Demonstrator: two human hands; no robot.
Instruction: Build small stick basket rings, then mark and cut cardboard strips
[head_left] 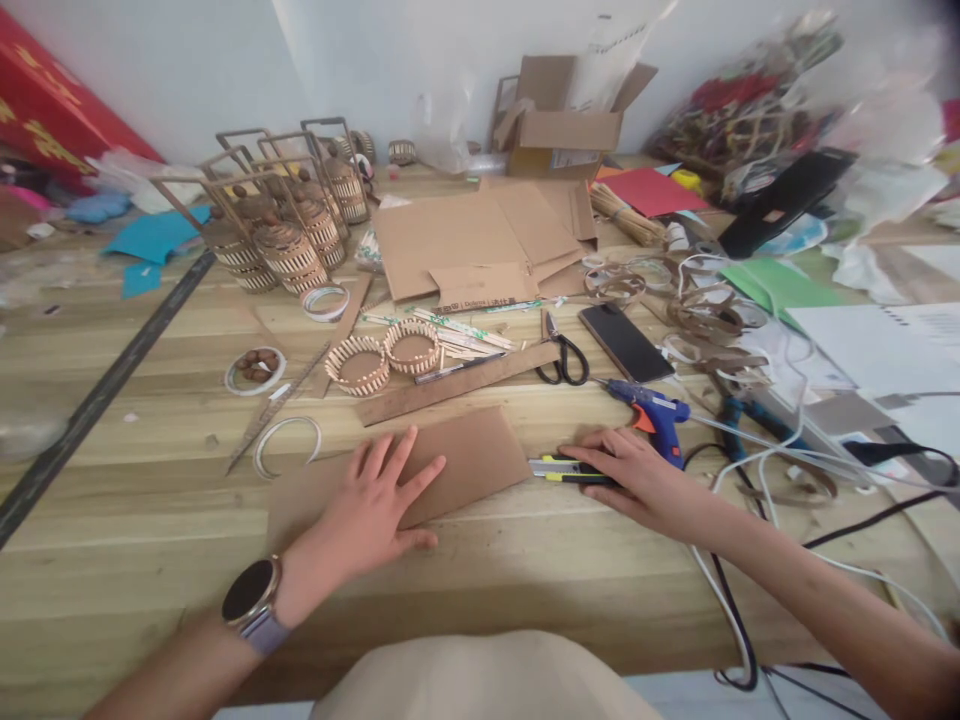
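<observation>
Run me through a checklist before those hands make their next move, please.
1. Brown rectangular cardboard under a hand: ok, the left hand lies spread on it.
2. Yellow-and-black utility knife in hand: ok, the right hand holds it.
3. Left hand apart from the knife: ok.
4. Knife safely retracted: cannot tell.
5. Black-handled metal scissors off the cardboard: ok.
6. Blue plastic glue gun cool: cannot tell; it lies near the right hand.

The bare left forearm (pixel 187 650) angles up from the lower left of the frame to a flat, palm-down left grip (pixel 379 500) with fingers spread near the centre, while the bare right forearm (pixel 795 595) slants from the lower right to a right grip (pixel 634 475) closed, fingers pointing left.
</observation>
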